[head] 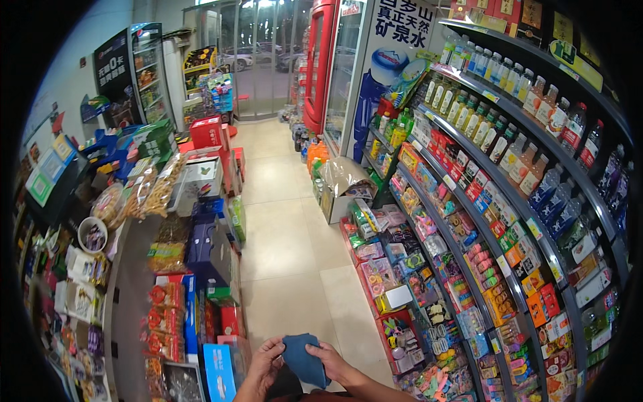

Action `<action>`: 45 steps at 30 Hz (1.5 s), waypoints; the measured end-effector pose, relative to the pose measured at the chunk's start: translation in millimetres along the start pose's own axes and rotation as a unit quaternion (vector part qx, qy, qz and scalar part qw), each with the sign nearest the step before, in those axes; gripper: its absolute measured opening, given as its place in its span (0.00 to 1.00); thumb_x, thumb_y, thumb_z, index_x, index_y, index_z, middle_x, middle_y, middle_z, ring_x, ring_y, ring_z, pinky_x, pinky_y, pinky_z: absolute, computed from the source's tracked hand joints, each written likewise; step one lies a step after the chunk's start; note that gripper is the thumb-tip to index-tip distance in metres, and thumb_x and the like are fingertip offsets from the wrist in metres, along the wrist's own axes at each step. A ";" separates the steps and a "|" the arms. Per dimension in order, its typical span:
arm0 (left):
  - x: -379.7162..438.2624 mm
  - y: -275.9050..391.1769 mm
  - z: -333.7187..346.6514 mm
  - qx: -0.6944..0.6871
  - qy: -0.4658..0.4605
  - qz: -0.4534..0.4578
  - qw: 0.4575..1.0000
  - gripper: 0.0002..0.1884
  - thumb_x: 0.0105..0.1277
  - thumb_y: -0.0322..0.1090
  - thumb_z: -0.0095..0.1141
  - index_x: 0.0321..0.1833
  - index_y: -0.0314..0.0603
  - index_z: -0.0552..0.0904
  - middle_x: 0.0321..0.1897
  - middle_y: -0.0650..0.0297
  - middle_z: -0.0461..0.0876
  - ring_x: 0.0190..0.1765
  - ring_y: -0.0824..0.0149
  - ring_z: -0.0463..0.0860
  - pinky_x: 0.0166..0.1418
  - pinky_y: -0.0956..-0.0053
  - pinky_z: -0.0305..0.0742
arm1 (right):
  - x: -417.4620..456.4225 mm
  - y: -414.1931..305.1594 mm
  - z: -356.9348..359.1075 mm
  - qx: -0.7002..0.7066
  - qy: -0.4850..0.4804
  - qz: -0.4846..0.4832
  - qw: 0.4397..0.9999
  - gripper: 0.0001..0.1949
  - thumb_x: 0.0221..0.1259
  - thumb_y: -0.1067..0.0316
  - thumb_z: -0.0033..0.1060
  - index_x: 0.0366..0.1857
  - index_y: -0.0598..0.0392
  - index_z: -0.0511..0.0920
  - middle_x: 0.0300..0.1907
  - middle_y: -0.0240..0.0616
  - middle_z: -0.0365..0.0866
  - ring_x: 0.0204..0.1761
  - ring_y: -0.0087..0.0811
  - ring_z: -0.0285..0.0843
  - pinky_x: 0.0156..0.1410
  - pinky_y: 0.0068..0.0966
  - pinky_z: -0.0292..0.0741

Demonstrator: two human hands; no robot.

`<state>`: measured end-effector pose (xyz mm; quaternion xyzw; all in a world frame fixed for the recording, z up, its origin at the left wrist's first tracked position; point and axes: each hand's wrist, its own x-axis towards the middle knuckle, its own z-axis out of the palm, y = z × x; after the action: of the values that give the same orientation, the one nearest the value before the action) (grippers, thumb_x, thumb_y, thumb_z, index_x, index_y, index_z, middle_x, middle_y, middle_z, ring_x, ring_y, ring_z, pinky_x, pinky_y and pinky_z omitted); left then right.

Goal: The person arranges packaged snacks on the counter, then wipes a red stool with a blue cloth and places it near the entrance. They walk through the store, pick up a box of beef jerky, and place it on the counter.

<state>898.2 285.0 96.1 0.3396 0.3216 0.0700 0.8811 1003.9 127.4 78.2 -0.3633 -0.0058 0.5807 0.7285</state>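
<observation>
A folded blue cloth (304, 358) is held in front of my body, low in the middle of the view. My left hand (269, 356) pinches its left edge between thumb and fingers. My right hand (329, 358) grips the right side, with the thumb lying on top of the cloth and the other fingers mostly hidden behind it. Both hands are above the tiled floor of a shop aisle.
Along the right run curved shelves (495, 286) of bottles, boxes and small packets. Stacked cartons (211, 246) and bagged snacks (166, 321) stand at the left, beside a counter. A cardboard box (341, 203) sits on the tiled floor (279, 251) farther ahead, before glass doors (266, 65).
</observation>
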 end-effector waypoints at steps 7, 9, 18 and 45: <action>141.3 88.0 34.4 0.089 -0.063 0.026 0.994 0.26 0.67 0.42 0.54 0.66 0.43 0.67 0.63 0.62 0.69 0.62 0.67 0.70 0.60 0.68 0.69 | 153.4 -108.7 12.9 -0.315 0.141 -0.198 0.917 0.19 0.64 0.61 0.57 0.55 0.59 0.72 0.46 0.36 0.78 0.45 0.26 0.76 0.52 0.24 0.74; 182.9 116.6 45.7 0.054 -0.091 0.028 0.994 0.23 0.69 0.40 0.51 0.63 0.39 0.67 0.49 0.65 0.77 0.46 0.71 0.77 0.49 0.77 0.73 | 186.8 -133.6 26.4 -0.460 0.080 -0.243 0.850 0.22 0.60 0.62 0.60 0.57 0.57 0.71 0.45 0.39 0.77 0.45 0.28 0.75 0.52 0.26 0.73; 378.6 218.8 78.9 0.038 -0.121 -0.044 0.991 0.26 0.72 0.52 0.44 0.62 0.37 0.68 0.52 0.59 0.77 0.53 0.65 0.76 0.56 0.71 0.71 | 342.4 -274.5 27.7 -0.525 0.199 -0.299 0.771 0.20 0.58 0.65 0.63 0.54 0.56 0.74 0.45 0.38 0.77 0.45 0.28 0.77 0.49 0.26 0.75; 953.3 665.9 88.4 -0.030 0.113 0.101 0.988 0.18 0.69 0.40 0.51 0.51 0.29 0.78 0.40 0.60 0.82 0.39 0.68 0.82 0.46 0.75 0.78 | 1003.2 -720.7 27.4 -0.243 0.071 -0.106 0.962 0.13 0.62 0.71 0.43 0.46 0.59 0.77 0.37 0.31 0.79 0.35 0.20 0.75 0.42 0.17 0.72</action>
<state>1762.6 1067.7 79.4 0.3336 0.3808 0.2061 0.8374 1925.4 950.5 69.9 -0.5671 -0.1334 0.4540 0.6741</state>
